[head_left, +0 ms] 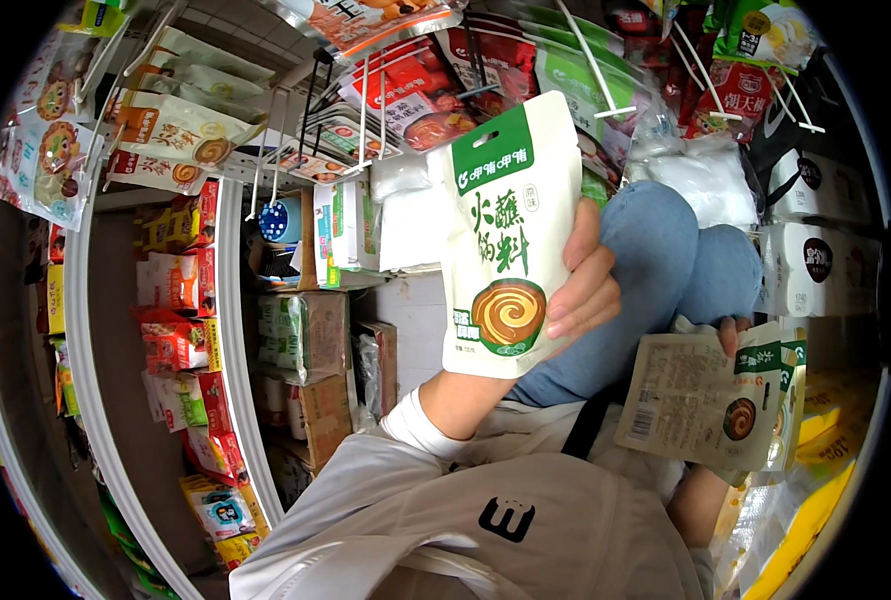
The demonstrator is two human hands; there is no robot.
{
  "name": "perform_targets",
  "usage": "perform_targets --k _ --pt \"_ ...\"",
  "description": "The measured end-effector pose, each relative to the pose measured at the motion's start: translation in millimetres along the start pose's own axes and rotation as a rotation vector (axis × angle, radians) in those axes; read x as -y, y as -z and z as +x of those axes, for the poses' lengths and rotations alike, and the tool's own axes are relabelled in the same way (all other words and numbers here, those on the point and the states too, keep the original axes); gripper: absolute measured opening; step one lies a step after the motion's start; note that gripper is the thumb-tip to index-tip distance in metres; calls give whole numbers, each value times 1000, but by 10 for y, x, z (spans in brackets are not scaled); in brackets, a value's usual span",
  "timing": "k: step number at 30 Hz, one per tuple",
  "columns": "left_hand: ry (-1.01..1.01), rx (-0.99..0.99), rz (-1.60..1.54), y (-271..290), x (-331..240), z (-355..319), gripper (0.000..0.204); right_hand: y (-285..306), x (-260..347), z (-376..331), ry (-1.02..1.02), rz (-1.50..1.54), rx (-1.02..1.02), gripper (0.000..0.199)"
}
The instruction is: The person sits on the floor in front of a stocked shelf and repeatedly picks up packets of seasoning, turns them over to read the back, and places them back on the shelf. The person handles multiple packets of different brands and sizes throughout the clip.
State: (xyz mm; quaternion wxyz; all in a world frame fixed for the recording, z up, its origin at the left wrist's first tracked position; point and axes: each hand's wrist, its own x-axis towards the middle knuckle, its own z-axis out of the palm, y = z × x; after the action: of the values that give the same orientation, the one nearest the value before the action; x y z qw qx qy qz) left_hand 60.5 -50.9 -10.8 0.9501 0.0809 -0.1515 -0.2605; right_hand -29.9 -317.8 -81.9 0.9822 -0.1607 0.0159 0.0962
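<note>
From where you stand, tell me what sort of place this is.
Most likely a small grocery shop. Sealed snack packets hang on white wire display hooks, stacked cardboard stock boxes sit beside white shelving, and the left hand holds up a white-and-green sauce pouch while the right hand holds more matching pouches.

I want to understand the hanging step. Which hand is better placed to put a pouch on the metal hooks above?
Probably the left hand. It holds one white and green pouch raised close below the metal hooks. The right hand is lower, gripping a stack of pouches.
</note>
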Motion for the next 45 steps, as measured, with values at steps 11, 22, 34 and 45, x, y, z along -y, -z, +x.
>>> perform_targets --k 11,22,34,45 --pt "109 -297 999 605 861 -231 34 171 115 -1 52 139 148 53" --pt "-277 -190 1878 469 1195 42 37 257 -32 -221 220 111 61 63" --pt "427 103 1779 -54 1048 -538 96 104 22 -57 197 203 44 59" --pt "315 -639 451 -128 259 -484 52 75 30 79 157 80 81 55"
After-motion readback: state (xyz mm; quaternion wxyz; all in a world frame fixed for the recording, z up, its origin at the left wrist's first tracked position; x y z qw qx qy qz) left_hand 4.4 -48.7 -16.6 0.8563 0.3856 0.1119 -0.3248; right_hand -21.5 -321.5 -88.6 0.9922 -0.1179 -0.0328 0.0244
